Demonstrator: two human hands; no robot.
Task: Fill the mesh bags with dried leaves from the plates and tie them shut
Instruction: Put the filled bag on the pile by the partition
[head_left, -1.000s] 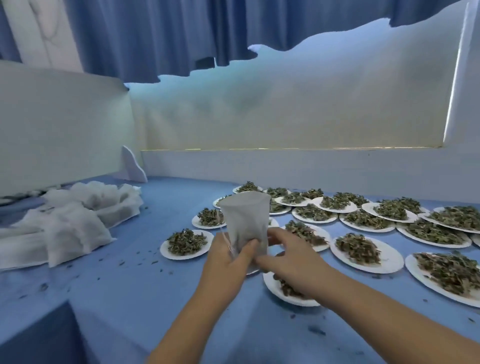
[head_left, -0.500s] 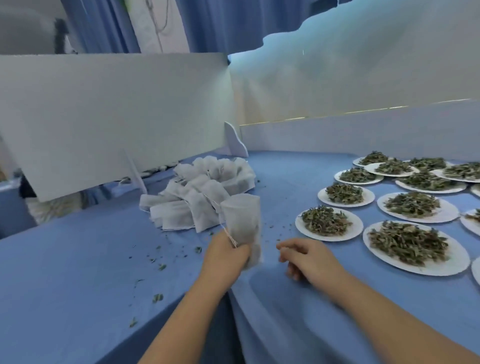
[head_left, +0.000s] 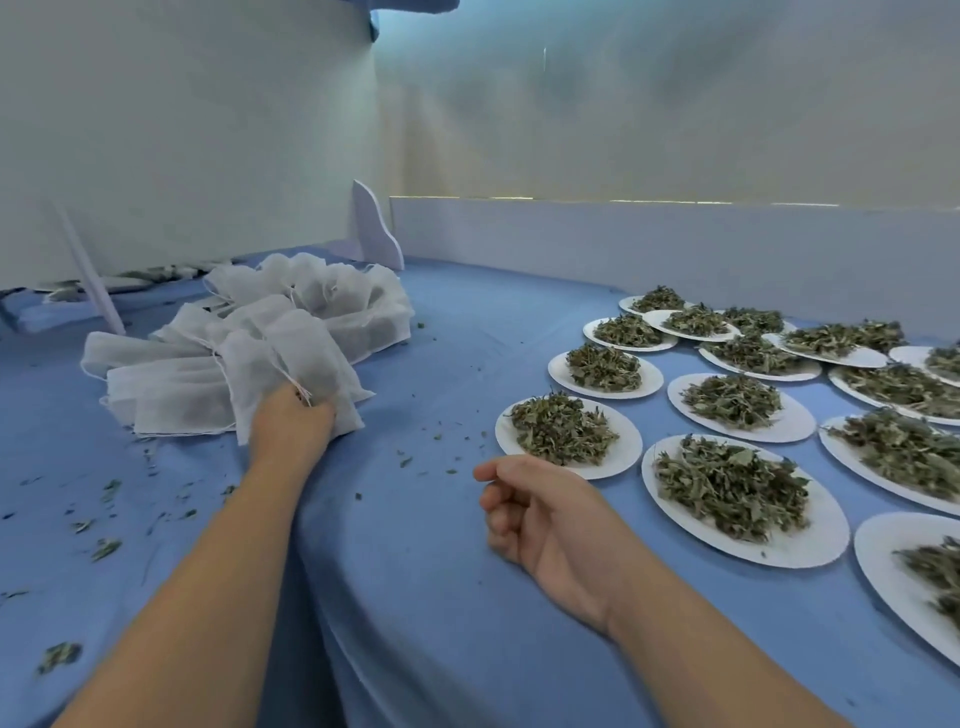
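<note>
The mesh bag (head_left: 291, 364) lies at the near edge of the pile of bags (head_left: 311, 301), left of centre in the frame. I judge its neck to be the risk: if the drawstring is not tight, letting go onto the heap could slacken it and spill leaves onto the surface (head_left: 441, 571), where crumbs (head_left: 104, 545) lie scattered. My left hand (head_left: 291, 426) has its grip clamped on the bag's lower end, fingers curled into the mesh. My right hand (head_left: 545, 514) hovers empty, grip loosely curled, just beside the nearest plate (head_left: 629, 447) of dried leaves (head_left: 563, 428).
</note>
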